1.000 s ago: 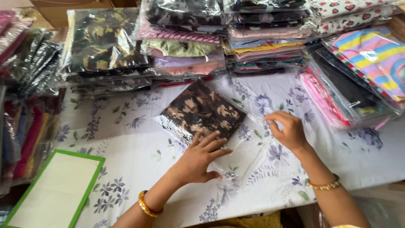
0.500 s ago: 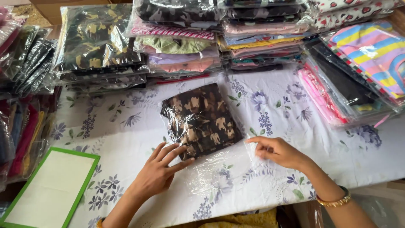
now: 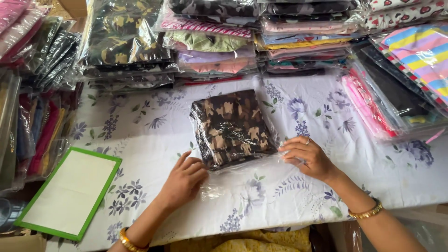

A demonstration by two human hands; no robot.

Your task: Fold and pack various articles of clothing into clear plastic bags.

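Hands rest low on the table (image 3: 140, 140), apart from each other, on either side of a folded dark brown printed cloth in a clear plastic bag (image 3: 232, 127). The left hand (image 3: 183, 181) lies with fingers curled on the bag's near left corner, pressing the loose film flat rather than gripping it; the right hand (image 3: 305, 157) pinches the open flap of clear film (image 3: 242, 184) at the near right edge, fingers closed on the plastic. That loose flap spreads on the table between the two hands, just below the cloth. To do this well, the left hand should, I judge, hold the packet steady while the right draws the flap taut and even, so no creases or trapped air remain under the film. Left of the left hand lies a flat white board with a green border (image 3: 70, 193). Beyond the packet, well past both hands, stand stacks of bagged folded garments (image 3: 210, 42), and to the far right of the right hand lie striped and pink packets (image 3: 410, 56).
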